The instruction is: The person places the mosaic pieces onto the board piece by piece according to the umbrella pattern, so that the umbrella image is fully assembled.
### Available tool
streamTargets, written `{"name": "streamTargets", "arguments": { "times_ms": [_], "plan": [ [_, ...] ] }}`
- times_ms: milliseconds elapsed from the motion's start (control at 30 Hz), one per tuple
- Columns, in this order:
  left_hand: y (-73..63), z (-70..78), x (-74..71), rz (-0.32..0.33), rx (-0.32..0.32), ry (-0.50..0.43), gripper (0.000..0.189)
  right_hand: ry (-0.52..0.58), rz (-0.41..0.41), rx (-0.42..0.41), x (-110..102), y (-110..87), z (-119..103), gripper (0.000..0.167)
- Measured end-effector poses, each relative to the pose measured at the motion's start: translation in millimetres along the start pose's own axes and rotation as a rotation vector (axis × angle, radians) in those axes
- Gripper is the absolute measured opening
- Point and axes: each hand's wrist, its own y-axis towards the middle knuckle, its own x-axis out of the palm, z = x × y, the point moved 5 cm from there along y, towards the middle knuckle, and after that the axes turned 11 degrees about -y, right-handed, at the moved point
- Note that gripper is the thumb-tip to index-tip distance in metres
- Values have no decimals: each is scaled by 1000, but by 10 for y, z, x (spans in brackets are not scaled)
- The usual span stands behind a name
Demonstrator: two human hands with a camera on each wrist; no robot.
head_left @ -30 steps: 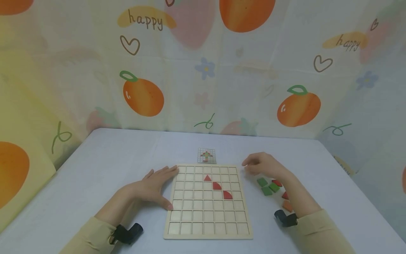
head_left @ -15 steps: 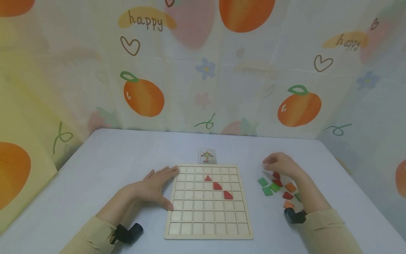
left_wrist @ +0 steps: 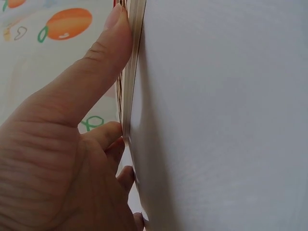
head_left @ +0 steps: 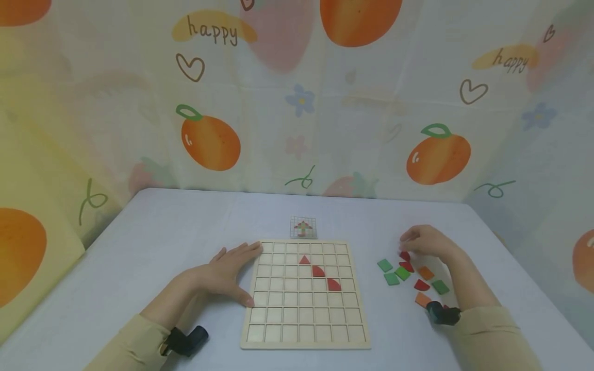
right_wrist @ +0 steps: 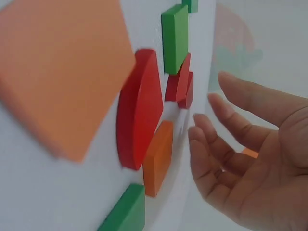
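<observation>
My left hand (head_left: 221, 273) rests with spread fingers against the left edge of a pale wooden grid board (head_left: 290, 315). In the left wrist view its thumb (left_wrist: 103, 62) lies along the board's rim. On the board sit a red triangle (head_left: 304, 260) and two red quarter-circles, one (head_left: 318, 271) nearer the triangle and one (head_left: 333, 284) lower right. Beyond the loose pieces, my right hand (head_left: 426, 241) hovers above the table beside a small red piece (head_left: 405, 255). The right wrist view shows its fingers loosely bent and apart, with nothing between them.
Scattered right of the board are green tiles (head_left: 392, 279), orange tiles (head_left: 426, 272) and red pieces (head_left: 421, 285). Behind the board lies a small card (head_left: 303, 227) printed with a coloured tree-like pattern. A printed cloth (head_left: 297, 129) hangs behind the table.
My right hand has moved right, from beside the board's upper right corner to the far side of the loose pieces, uncovering several of them. The left hand and board stay put.
</observation>
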Motion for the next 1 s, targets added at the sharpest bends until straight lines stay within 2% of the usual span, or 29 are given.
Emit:
{"name": "streamTargets", "arguments": {
  "times_ms": [200, 533, 1000],
  "plan": [
    [-5, 30, -16, 3, -1, -3, 121, 1, 37, -36, -39, -58, -25, 39],
    [2, 3, -19, 2, 0, -3, 122, -5, -17, -98, 87, -80, -181, 20],
    [11, -11, -6, -1, -7, 7, 122, -74, -68, -87, 223, -72, -327, 23]
  ]
}}
